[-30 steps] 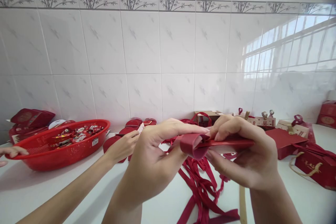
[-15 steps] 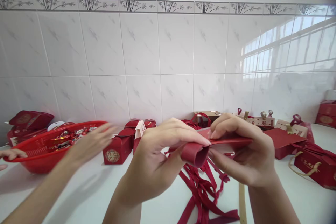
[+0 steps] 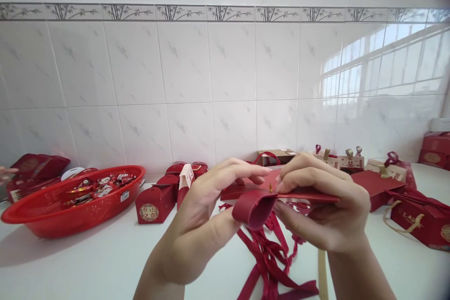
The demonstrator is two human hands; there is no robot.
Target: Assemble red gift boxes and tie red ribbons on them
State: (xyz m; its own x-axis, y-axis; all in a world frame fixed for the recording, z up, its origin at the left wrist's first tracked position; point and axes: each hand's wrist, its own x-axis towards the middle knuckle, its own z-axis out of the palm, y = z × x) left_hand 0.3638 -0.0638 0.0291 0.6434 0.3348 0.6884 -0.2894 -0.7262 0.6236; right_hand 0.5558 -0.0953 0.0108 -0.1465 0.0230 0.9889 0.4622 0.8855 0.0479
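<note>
Strap [image 3: 258, 211] is already curling against card [image 3: 309, 195], left hand [image 3: 201, 218] clasping both, right hand [image 3: 339, 220] pinching card, pin [image 3: 270, 188] sticking up, seemingly not yet fastened.

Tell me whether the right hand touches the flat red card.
Touching. The head view shows the right hand pinching the flat red card between its thumb and fingers.

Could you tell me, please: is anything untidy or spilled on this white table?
The red ribbons look untidy: their strands cross in a loose tangle. Nothing looks spilled; the shiny packets lie inside the red basket.
</note>
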